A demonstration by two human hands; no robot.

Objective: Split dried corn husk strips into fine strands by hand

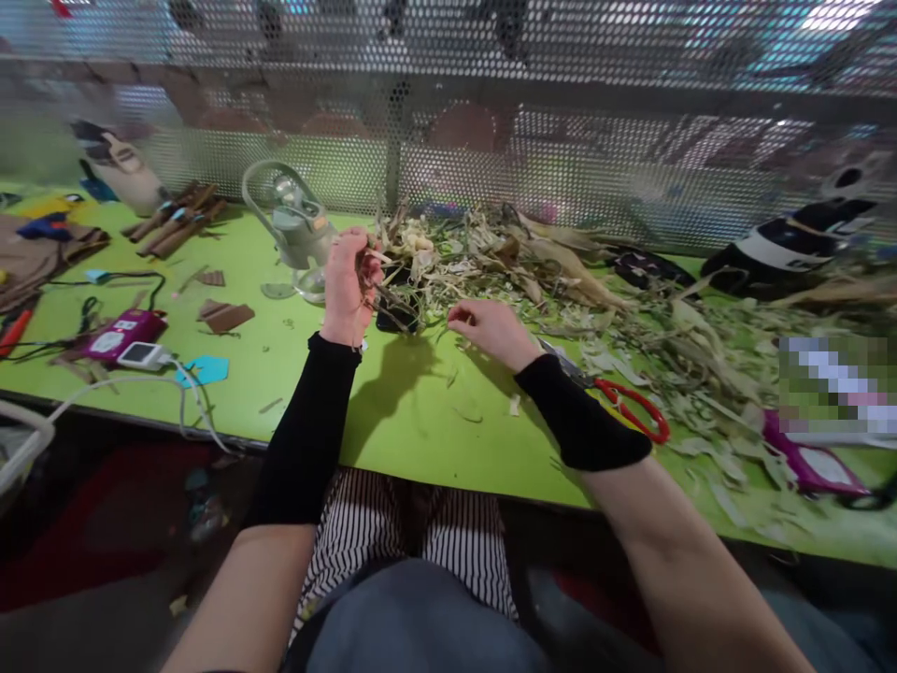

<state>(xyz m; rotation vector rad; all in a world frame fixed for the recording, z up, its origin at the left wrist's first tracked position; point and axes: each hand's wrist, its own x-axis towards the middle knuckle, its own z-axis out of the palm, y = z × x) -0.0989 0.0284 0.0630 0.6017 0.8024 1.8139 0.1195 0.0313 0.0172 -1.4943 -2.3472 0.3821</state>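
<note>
Fingers curled, my left hand (347, 285) grips a bunch of dry plant stems (371, 266) whose thin ends hang out to the right. Thumb and fingertips of my right hand (494, 329) are pinched together just above the table; a thin green wisp shows at them, but what they hold is too small to make out. A black phone-like slab (396, 313) lies between the hands, partly under loose strands. Behind it spreads a heap of dry husks and shredded leaves (483, 257). Scissors with red handles (634, 407) rest beside my right forearm, their blades partly hidden.
A pale handled bottle (298, 224) stands left of my left hand. Farther left are brown rolled sticks (175, 220), a purple power strip (126, 335) with white cables and a blue paper piece (205, 370). A dark bottle (777, 248) lies right, before a perforated metal screen (448, 159).
</note>
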